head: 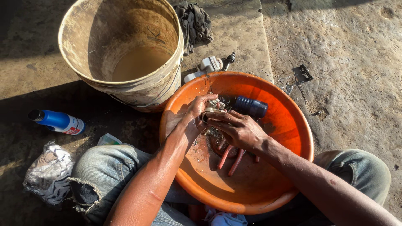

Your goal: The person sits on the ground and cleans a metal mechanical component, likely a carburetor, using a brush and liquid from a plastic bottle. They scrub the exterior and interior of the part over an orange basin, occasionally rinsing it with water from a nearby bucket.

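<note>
An orange plastic basin (289, 125) sits between my knees with dirty liquid at its bottom. Over its middle, my left hand (196, 115) and my right hand (236, 129) together grip a small greasy metal part (211, 109); its shape is mostly hidden by my fingers. A dark blue cylindrical piece (250, 106) lies in the basin just beyond my right hand. Red-handled pliers (231, 159) rest in the liquid under my right hand.
A large dirty white bucket (125, 83) with muddy water stands at the back left, touching the basin. A blue bottle (58, 121) and a crumpled rag bundle (48, 171) lie at left. A dark cloth (194, 23), a white part (208, 65) and a small comb-like metal piece (302, 73) lie on the concrete.
</note>
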